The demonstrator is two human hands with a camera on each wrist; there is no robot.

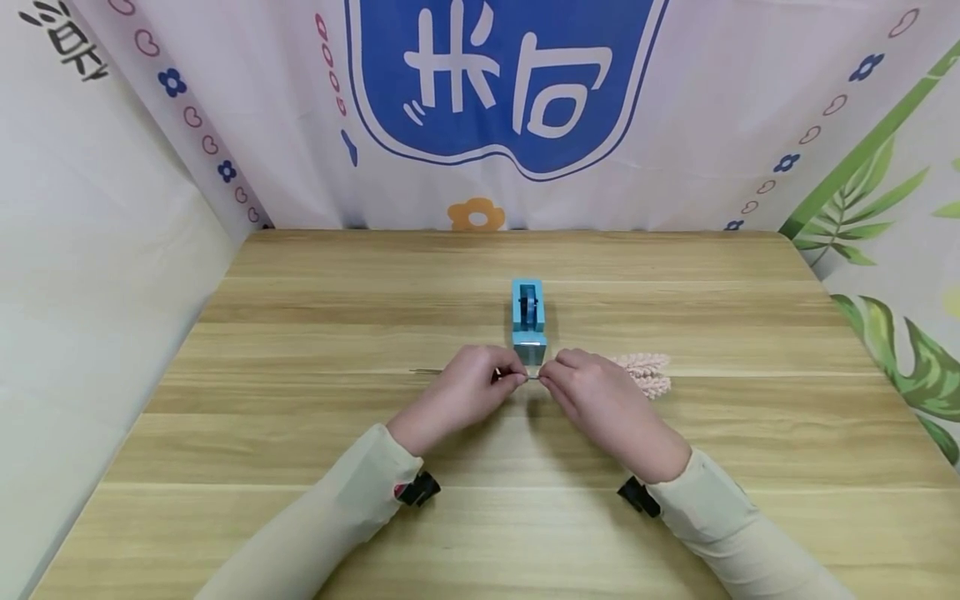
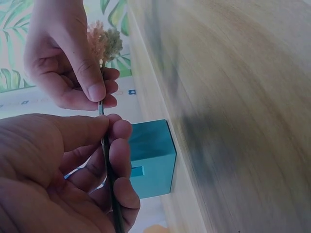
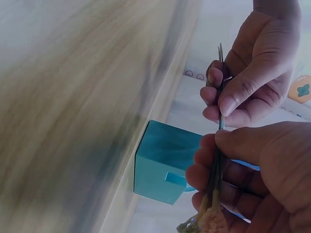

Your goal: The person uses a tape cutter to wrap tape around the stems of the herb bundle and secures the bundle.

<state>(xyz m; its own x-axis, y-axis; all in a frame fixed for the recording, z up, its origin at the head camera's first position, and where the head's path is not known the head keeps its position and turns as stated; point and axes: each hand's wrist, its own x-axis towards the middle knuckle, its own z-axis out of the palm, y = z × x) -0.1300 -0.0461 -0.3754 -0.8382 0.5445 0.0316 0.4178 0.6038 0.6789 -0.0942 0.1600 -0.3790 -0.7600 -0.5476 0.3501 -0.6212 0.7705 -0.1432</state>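
My left hand pinches the thin dark stems of a few artificial flowers between thumb and fingers. Close beside it, my right hand pinches the same stems nearer the flower heads. The fluffy pale pink flower heads stick out to the right past that hand; a greenish one shows in the left wrist view. Between the two thumbs runs a short shiny stretch of stem; whether tape covers it is unclear. Just beyond the fingertips stands a blue tape dispenser.
The wood-grain table extends to both sides of the hands. A printed white cloth hangs along its back edge, with more cloth at the left and right. Small dark wrist cameras sit at the sleeve cuffs.
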